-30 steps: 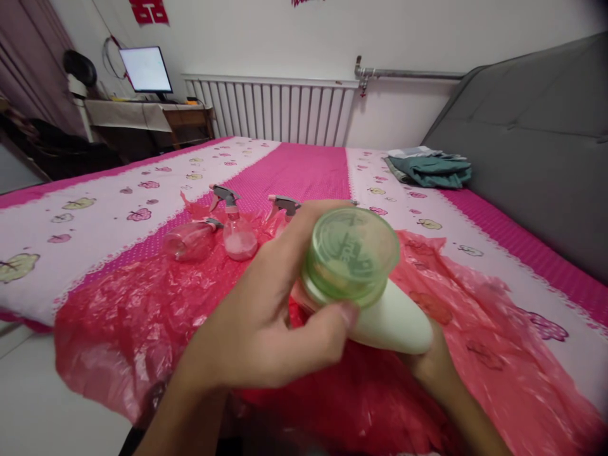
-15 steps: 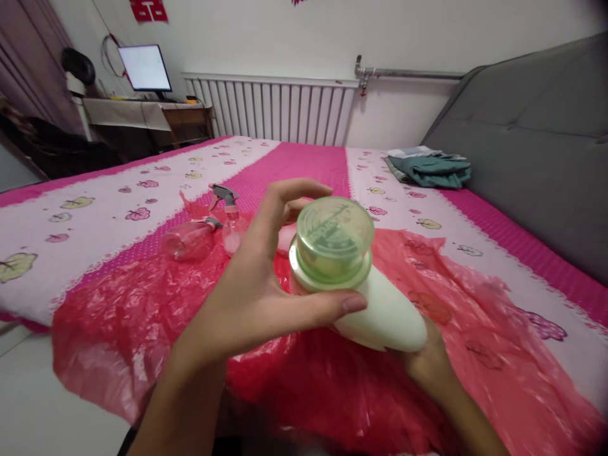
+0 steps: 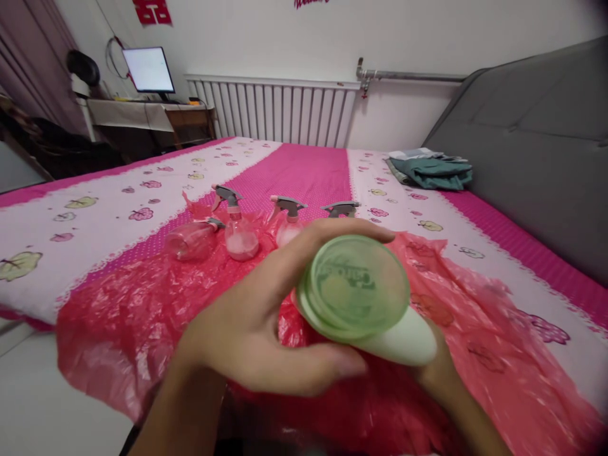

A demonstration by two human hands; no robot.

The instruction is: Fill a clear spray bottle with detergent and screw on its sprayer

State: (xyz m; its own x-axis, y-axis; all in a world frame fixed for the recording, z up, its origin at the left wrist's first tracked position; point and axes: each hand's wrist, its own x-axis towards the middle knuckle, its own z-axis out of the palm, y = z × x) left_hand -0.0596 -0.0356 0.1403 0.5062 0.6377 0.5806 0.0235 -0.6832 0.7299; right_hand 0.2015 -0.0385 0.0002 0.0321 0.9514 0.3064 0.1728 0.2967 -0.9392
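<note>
A pale bottle (image 3: pixel 408 342) with a wide, see-through green cap (image 3: pixel 361 285) is held up in front of me, its cap end tilted toward the camera. My left hand (image 3: pixel 266 323) curls around the cap end, fingers over the far side and thumb along the near side. Behind the bottle's lower end, my right hand (image 3: pixel 434 358) grips it; most of its fingers are hidden. Beyond stand clear spray bottles with grey trigger heads: one with whitish contents (image 3: pixel 242 244), another (image 3: pixel 287 234) partly behind my left hand, and a third trigger head (image 3: pixel 342 208).
Another spray bottle (image 3: pixel 192 240) lies on its side at the left. Crumpled red plastic sheeting (image 3: pixel 142 304) covers the near part of the bed (image 3: pixel 313 168). Folded clothes (image 3: pixel 430 170) lie by the grey headboard (image 3: pixel 532 120). A desk with a monitor (image 3: pixel 148 69) stands back left.
The bottle's cap end has come lower and nearer, turning more to face the camera. My left hand has moved down with it, uncovering the spray bottles behind.
</note>
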